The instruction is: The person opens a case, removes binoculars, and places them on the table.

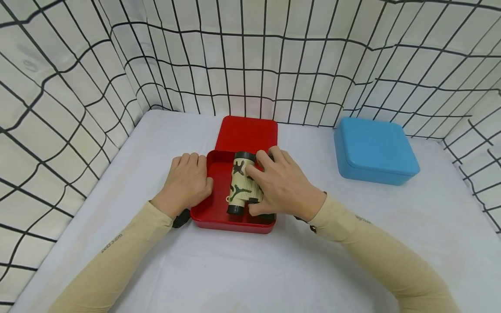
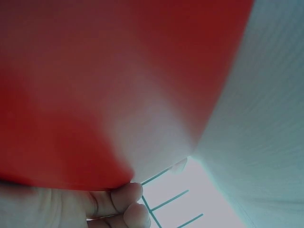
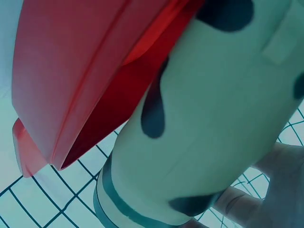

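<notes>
A red box (image 1: 231,227) lies open on the white surface, its lid (image 1: 246,134) folded back behind it. My left hand (image 1: 188,180) grips the box's left side wall, thumb over the inner side; the left wrist view shows the fingers (image 2: 127,197) at the red rim. Binoculars (image 1: 238,184) in beige camouflage with black ends are at the right half of the box. My right hand (image 1: 283,187) holds them from above and the right, covering the right barrel. In the right wrist view, one patterned barrel (image 3: 190,123) tilts beside the red wall, fingers behind it.
A closed blue box (image 1: 375,150) stands at the back right. Black wire grid (image 1: 242,69) over white sheeting encloses the back and both sides. Black gear (image 1: 181,218) shows beneath the left wrist.
</notes>
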Demonstrator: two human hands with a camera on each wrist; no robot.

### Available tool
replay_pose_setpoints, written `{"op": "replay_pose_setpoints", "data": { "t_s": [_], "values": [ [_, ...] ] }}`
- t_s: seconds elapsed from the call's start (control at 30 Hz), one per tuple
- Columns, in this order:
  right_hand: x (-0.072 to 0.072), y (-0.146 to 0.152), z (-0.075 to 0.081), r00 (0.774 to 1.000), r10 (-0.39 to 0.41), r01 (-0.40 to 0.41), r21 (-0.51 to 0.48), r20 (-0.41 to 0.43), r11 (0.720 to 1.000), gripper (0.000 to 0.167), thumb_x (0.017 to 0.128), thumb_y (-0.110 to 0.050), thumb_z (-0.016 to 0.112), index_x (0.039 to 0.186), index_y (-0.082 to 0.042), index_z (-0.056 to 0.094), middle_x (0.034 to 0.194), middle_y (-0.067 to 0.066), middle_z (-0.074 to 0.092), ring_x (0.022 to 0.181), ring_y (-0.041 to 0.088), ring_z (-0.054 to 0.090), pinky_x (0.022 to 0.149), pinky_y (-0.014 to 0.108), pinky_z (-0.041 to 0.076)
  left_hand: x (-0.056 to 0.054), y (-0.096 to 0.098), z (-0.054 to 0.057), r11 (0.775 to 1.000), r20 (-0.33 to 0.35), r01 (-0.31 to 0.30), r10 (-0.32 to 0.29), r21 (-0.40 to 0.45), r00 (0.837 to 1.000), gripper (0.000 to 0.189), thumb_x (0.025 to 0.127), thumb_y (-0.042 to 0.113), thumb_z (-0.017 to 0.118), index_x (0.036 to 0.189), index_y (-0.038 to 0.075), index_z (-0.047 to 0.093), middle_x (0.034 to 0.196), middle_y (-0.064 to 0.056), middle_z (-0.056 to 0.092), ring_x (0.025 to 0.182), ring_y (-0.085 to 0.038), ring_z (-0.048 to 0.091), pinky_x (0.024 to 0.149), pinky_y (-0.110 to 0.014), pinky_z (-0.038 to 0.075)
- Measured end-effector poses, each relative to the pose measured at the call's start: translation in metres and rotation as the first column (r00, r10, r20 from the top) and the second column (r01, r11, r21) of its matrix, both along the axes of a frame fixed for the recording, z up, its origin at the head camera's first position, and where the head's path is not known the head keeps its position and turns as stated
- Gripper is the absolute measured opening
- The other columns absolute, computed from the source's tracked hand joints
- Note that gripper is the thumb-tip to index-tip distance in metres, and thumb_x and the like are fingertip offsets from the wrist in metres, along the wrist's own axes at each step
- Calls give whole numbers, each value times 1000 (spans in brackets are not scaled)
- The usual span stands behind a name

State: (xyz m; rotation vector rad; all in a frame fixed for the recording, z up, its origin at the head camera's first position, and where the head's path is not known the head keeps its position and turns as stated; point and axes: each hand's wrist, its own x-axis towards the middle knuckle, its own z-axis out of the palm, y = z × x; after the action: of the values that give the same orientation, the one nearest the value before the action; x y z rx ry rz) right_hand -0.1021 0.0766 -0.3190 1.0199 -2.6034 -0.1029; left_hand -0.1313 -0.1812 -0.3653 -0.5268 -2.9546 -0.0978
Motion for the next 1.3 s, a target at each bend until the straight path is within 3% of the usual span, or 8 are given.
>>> {"op": "replay_pose_setpoints", "data": {
  "t_s": [0.7, 1.3],
  "values": [
    [0, 17, 6, 999, -19, 18, 16, 29, 1000, 57, 73, -59, 69, 114, -21, 57, 108, 7, 57, 105, 29, 51, 85, 40, 52, -2, 0, -1, 1000, 31, 0, 0, -11, 1000, 21, 93, 19, 47, 97, -2, 49, 95, -19, 53, 94, -35, 50, 88, -49, 41],
    [2, 37, 14, 999, -27, 26, 28, 35, 999, 61, 73, -60, 70, 116, -20, 57, 113, 8, 58, 110, 32, 52, 92, 44, 52, -3, 0, 1, 1000, 46, 5, -6, 1, 999, 20, 92, 19, 45, 94, -1, 48, 92, -17, 52, 90, -34, 49, 86, -48, 41]
  ]
}}
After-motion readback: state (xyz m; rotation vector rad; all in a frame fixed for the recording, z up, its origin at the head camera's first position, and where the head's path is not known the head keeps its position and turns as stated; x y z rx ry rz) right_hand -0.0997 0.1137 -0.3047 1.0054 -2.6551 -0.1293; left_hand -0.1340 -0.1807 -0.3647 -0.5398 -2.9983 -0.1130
